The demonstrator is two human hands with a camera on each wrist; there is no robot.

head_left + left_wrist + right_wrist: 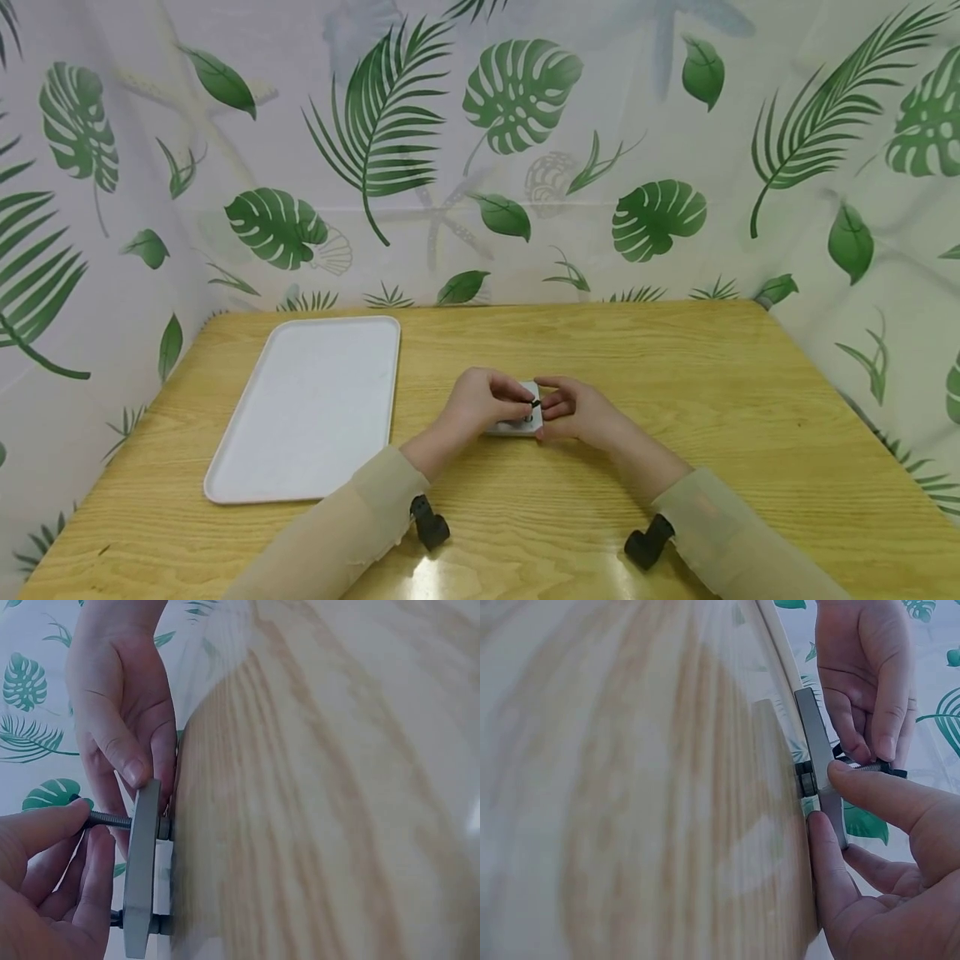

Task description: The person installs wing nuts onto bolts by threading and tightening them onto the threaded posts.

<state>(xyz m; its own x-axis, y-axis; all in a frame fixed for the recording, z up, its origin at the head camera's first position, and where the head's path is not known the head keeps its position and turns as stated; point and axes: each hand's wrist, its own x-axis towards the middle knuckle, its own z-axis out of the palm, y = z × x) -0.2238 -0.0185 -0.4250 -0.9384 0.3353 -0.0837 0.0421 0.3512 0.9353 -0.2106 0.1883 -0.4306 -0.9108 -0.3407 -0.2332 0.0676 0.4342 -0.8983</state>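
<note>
One grey plate (139, 881), one bolt (112, 820). My left grip (478, 404) pinches bolt; right grip (588, 414) holds plate edge. Risk: bolt jamming, if tilted.

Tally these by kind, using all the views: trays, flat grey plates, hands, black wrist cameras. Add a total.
Trays: 1, the white tray
Plates: 1, the grey plate
Hands: 2, left hand and right hand
Wrist cameras: 2, left camera and right camera
Total: 6
</note>
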